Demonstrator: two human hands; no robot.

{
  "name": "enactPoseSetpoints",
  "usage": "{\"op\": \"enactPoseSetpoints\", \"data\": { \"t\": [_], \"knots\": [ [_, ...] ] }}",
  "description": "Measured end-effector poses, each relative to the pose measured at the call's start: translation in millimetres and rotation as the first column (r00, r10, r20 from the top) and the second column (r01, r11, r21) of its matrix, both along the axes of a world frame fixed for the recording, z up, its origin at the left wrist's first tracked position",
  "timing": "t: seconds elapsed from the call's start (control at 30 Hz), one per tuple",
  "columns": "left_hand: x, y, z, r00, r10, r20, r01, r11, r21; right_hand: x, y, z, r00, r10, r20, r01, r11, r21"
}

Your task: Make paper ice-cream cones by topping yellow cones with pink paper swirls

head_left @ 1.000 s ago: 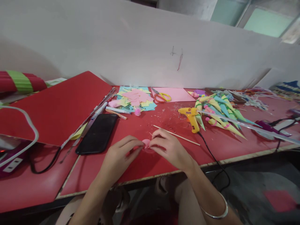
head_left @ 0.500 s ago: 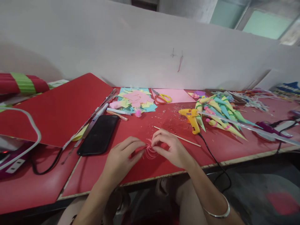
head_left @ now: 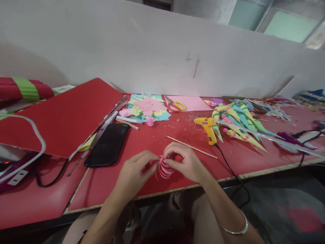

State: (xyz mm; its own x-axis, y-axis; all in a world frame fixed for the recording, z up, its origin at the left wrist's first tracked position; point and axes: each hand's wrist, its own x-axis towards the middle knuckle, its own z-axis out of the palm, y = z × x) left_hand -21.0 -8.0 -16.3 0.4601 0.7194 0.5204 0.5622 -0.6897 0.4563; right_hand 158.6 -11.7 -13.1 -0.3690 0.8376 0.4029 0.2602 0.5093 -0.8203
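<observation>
Behind, a plain pale wall (head_left: 101,44); in front of it, a red counter (head_left: 142,139) with paper and tools in many colours. Near its front edge, at the centre of the clock (twelve toward the wall), pink strip loops (head_left: 166,171), between and just below the fingertips of both hands. By judgement, in the step of arranging the loops by finger. For a next small adjustment, calls for a light, even pinch at the joined top, without flattening the curves or tangling the strips.

In look, thin and soft like paper: narrow curved bands, nearly parallel, spread as a small round cage, with one fine end hanging at about seven o'clock. Whether touching the counter, cannot tell.

At nine to ten, left hand (head_left: 137,167), with grip nearly closed, thumb and forefinger pinching the top edge. At two, right hand (head_left: 184,161), with thumb and forefinger bent in a ring, tips closed on the upper part.

Farther out, a thin stick (head_left: 192,147) lying from twelve to between two and three; a yellow glue gun (head_left: 209,128) between one and two; a pile of paper cones (head_left: 247,135) at two. Near twelve, scissors (head_left: 179,106), partly on a pink sheet (head_left: 195,103). Between eleven and twelve, paper scraps (head_left: 149,105); at ten, a black phone (head_left: 108,145), and beyond it a large red card (head_left: 76,115).
</observation>
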Motion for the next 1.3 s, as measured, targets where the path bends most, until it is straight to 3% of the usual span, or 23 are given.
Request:
{"op": "enactPoseSetpoints", "data": {
  "t": [0.17, 0.63, 0.97, 1.3],
  "knots": [
    [2.2, 0.7, 2.8, 0.998, -0.026, 0.049, 0.029, 0.997, -0.07, -0.3, -0.2, -0.7, 1.0, 0.007, -0.029, -0.008, 1.0, -0.026],
    [4.1, 1.6, 2.3, 0.982, -0.122, 0.146, 0.131, 0.99, -0.053, -1.0, -2.8, 0.2, 0.996, 0.028, -0.084, -0.032, 0.999, -0.044],
    [5.1, 1.5, 1.2, 0.993, 0.014, 0.119, -0.01, 0.999, -0.033, -1.0, -1.6, -1.0, 0.998, -0.01, -0.057, 0.008, 0.999, -0.034],
    [3.3, -0.5, 3.5, 0.993, -0.035, 0.109, 0.041, 0.998, -0.053, -1.0, -1.5, -0.1, 0.999, -0.031, -0.035, 0.03, 0.999, -0.024]
  ]
}}
